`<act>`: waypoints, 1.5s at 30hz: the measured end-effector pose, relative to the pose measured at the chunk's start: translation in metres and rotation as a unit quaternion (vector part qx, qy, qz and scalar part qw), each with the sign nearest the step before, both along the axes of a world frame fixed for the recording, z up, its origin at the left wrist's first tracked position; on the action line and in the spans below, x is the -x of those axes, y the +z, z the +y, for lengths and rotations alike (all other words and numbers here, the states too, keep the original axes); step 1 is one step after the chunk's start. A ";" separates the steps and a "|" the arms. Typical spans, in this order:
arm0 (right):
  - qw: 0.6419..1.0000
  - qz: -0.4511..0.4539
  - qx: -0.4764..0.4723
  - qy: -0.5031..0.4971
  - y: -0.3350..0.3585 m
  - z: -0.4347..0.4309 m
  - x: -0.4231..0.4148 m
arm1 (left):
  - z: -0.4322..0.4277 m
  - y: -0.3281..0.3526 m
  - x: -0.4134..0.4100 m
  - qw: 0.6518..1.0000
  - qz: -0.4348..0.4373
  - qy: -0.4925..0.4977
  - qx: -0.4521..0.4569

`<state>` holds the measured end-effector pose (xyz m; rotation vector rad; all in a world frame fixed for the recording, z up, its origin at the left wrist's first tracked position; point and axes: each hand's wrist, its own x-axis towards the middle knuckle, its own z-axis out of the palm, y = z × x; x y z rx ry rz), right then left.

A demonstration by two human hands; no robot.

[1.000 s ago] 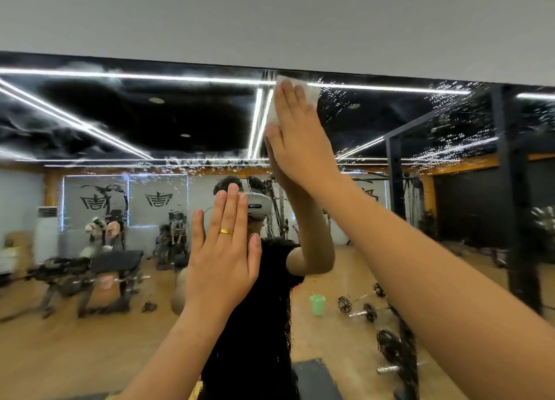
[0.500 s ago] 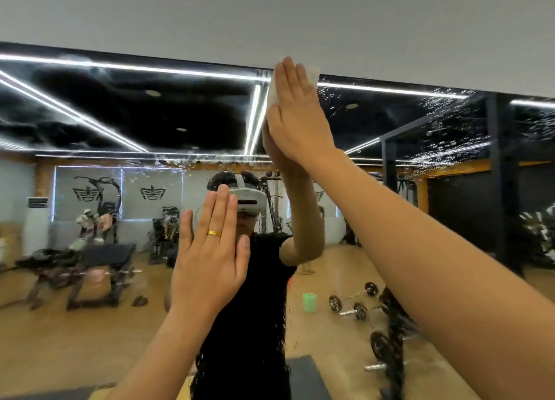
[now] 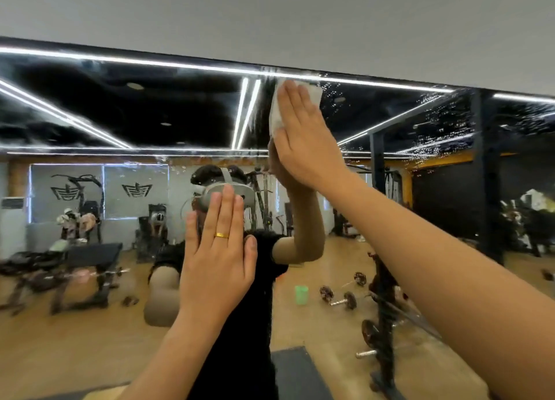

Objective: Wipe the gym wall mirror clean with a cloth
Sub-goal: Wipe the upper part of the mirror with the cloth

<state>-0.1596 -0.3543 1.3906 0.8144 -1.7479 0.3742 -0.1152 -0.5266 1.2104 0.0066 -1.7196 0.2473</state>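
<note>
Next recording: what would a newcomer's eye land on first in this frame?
The right hand, raised high at centre, presses a white cloth flat against the wall mirror just under its top edge. Lower down, the left hand, wearing a gold ring, is spread flat at the glass over the person's reflection. Right of the cloth, droplets speckle the mirror.

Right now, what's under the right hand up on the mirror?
A white cloth, pressed flat on the mirror by the right hand. Its left and top edges show past the fingers; the rest, and the glass beneath it, is covered.
</note>
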 end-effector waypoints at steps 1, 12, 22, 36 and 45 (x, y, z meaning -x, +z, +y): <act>1.000 -0.009 0.013 0.003 0.012 0.001 -0.001 | 0.000 0.000 0.000 1.000 -0.001 -0.002 0.002; 1.000 -0.013 0.019 0.011 -0.032 0.005 -0.004 | -0.004 0.002 0.001 1.000 0.008 -0.013 0.004; 1.000 0.006 -0.010 -0.010 0.038 0.029 0.012 | -0.003 0.002 0.000 1.000 0.005 -0.004 -0.008; 0.993 0.058 -0.096 -0.043 0.002 0.056 0.029 | 0.001 0.001 -0.001 1.000 0.011 0.020 -0.007; 1.000 0.012 0.005 0.019 0.007 0.045 0.023 | 0.003 0.003 -0.001 1.000 0.015 0.024 -0.004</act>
